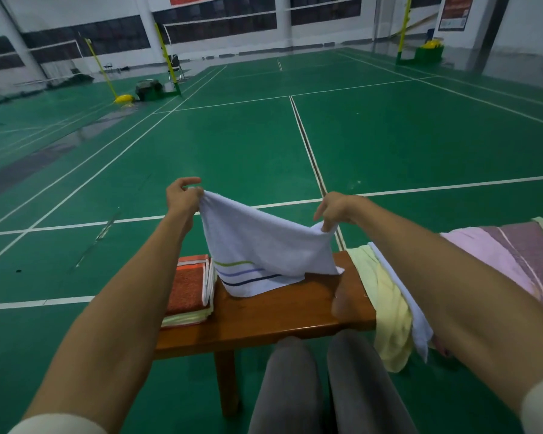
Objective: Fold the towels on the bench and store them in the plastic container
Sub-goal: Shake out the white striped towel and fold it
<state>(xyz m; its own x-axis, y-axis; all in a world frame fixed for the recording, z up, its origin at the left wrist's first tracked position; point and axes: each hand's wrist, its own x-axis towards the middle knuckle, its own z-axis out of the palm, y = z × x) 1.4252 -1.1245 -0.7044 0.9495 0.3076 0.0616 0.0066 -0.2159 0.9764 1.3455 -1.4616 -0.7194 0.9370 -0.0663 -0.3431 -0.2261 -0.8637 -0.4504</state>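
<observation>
Over the wooden bench (273,311), we hold up a white towel (264,245). Our left hand (182,197) pinches one corner and our right hand (333,211) pinches the other. Its striped end lies on the bench, beside a pile of folded towels (190,292).

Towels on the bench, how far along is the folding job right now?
Done: a folded stack sits at the bench's left end, orange towel on top. In hand: the left hand and right hand each pinch a corner of the white striped towel. Left: the unfolded yellow, white and pink towels on the right. No plastic container is in view.
</observation>
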